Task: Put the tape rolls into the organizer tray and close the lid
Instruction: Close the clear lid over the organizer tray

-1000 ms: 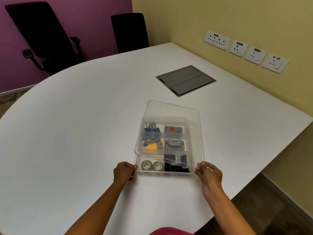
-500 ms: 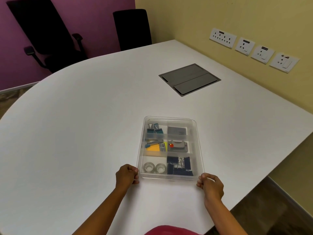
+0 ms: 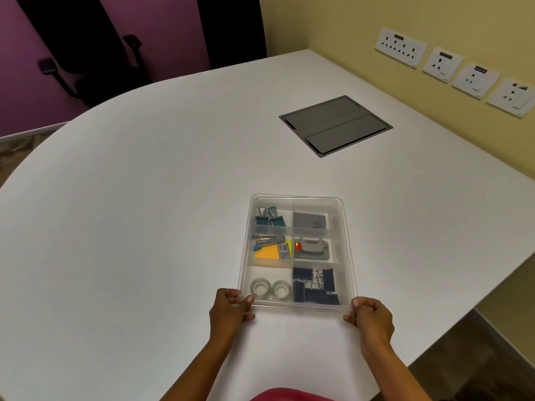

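The clear organizer tray (image 3: 296,253) sits flat on the white counter (image 3: 144,227) with its transparent lid (image 3: 346,244) lying over it, and the two tape rolls (image 3: 270,289) rest side by side in the near-left compartment, beside the black binder clips (image 3: 314,286). The left hand (image 3: 230,312) is curled, pinching the tray's near-left corner. The right hand (image 3: 372,316) is likewise closed in a pinch on the near-right corner.
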